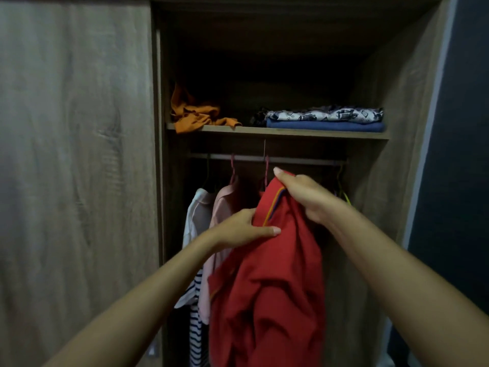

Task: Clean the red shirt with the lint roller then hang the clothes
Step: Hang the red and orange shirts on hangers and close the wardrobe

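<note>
While the wardrobe [402, 107] stands open in front of the person, its sliding door [76, 168] pushed left, the red shirt [272, 274] hangs in the lower bay, just under the rail [304, 160]. Its long axis runs straight up and down: collar end at the top, hem falling out of sight at the bottom edge. It hangs bunched and creased, with a thin striped trim showing near the collar.

Two hands hold it, well apart on the cloth. The right hand [304, 197] is up at the top, fingers curled round the collar area, clamped on the fabric with one fingertip raised. The left hand [246, 229] sits lower and to the left, pinching the shirt's edge, thumb lying flat across the front.

Left of the shirt hang three other garments: a pink one [225, 205], a white one [195, 215] and a striped one [195, 327] lower down. I can make out two pink hanger hooks on the rail and a yellow-green hanger [344, 194] to the right; whether the shirt is on a hanger I cannot tell.

On the shelf [291, 132] above lie an orange cloth [195, 115], crumpled, and a folded stack: a patterned piece [325, 113] on a blue one [325, 126].
</note>
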Action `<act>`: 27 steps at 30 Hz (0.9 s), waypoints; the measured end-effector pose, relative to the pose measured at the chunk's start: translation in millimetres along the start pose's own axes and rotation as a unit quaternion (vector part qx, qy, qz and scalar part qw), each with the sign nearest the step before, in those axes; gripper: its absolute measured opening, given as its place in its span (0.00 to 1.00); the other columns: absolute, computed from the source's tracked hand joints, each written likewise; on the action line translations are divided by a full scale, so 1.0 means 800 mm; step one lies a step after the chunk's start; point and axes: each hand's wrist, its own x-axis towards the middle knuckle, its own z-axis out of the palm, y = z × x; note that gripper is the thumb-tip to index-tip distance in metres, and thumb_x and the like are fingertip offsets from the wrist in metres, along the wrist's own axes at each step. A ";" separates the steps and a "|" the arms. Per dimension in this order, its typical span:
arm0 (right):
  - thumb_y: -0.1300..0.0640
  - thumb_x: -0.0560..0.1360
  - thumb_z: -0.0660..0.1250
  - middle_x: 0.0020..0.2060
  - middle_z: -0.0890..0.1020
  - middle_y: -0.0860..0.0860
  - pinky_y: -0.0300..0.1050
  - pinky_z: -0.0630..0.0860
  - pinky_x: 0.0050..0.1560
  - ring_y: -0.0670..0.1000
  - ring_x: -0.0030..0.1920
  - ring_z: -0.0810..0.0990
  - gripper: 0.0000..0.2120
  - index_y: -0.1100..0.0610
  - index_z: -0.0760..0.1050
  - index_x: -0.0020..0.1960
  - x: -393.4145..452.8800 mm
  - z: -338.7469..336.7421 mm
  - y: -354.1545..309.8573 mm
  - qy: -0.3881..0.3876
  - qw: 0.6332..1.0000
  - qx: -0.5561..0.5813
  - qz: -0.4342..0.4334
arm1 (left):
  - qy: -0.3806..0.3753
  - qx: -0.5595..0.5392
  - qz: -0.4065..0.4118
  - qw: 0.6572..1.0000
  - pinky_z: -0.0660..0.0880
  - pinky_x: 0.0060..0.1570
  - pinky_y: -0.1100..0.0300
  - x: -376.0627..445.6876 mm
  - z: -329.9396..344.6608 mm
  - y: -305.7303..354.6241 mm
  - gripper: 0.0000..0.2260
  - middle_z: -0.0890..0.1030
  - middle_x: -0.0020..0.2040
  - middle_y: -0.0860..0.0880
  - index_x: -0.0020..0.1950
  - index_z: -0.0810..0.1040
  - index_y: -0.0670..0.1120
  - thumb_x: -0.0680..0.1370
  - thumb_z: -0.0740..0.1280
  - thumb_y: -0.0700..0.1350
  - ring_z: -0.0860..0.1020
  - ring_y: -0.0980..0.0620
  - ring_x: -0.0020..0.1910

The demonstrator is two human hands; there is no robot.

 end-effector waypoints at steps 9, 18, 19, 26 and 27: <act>0.58 0.71 0.73 0.35 0.80 0.55 0.40 0.75 0.34 0.48 0.30 0.78 0.06 0.55 0.75 0.39 -0.018 -0.050 -0.022 -0.075 0.995 0.020 -0.056 | -0.096 -0.066 0.031 0.993 0.74 0.62 0.53 0.001 -0.064 -0.009 0.13 0.81 0.58 0.39 0.61 0.78 0.35 0.77 0.66 0.35 0.79 0.48 0.55; 0.49 0.74 0.70 0.58 0.81 0.53 0.54 0.80 0.54 0.52 0.56 0.81 0.11 0.44 0.76 0.57 -0.012 -0.040 0.000 -0.064 0.990 -0.117 -0.049 | 0.008 0.018 0.126 0.992 0.73 0.57 0.65 0.017 -0.105 0.010 0.24 0.78 0.59 0.46 0.23 0.73 0.52 0.73 0.64 0.28 0.76 0.58 0.56; 0.52 0.73 0.71 0.62 0.78 0.51 0.54 0.77 0.57 0.50 0.60 0.78 0.15 0.42 0.75 0.59 -0.007 -0.030 0.008 -0.077 0.988 -0.122 -0.050 | 0.005 0.030 0.128 0.991 0.72 0.58 0.63 0.017 -0.108 0.012 0.25 0.77 0.58 0.47 0.23 0.73 0.52 0.73 0.64 0.28 0.76 0.60 0.56; 0.58 0.71 0.67 0.42 0.76 0.52 0.41 0.67 0.42 0.43 0.35 0.72 0.14 0.46 0.78 0.55 0.001 0.037 0.039 -0.281 0.959 -0.045 0.013 | -0.075 -0.073 0.122 0.987 0.77 0.43 0.65 0.005 -0.124 0.038 0.22 0.81 0.48 0.44 0.24 0.74 0.47 0.71 0.60 0.25 0.80 0.54 0.42; 0.58 0.73 0.67 0.41 0.76 0.54 0.39 0.68 0.39 0.44 0.34 0.72 0.10 0.52 0.79 0.54 0.002 0.039 0.040 -0.270 0.961 -0.062 0.000 | -0.080 -0.077 0.113 0.987 0.77 0.45 0.64 0.001 -0.130 0.037 0.21 0.82 0.49 0.44 0.25 0.76 0.48 0.72 0.60 0.26 0.81 0.54 0.44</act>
